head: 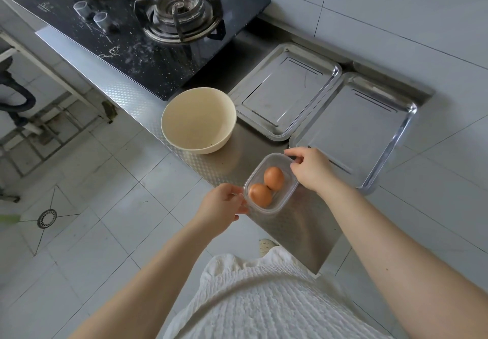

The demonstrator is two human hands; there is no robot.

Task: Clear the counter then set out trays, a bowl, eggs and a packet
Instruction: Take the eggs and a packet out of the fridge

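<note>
2 shiny steel trays lie flat, side by side and touching, along the tabletop's back edge: the left tray (284, 91) by the stove, the right tray (353, 130) reaching the right end. A cream bowl (198, 120) sits upright at the front edge. 2 brown eggs (267, 186) lie touching inside a clear tub (270, 182) at the front edge.

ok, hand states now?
Left hand: closed on the egg tub, near end.
Right hand: closed on the tub's far rim.
</note>
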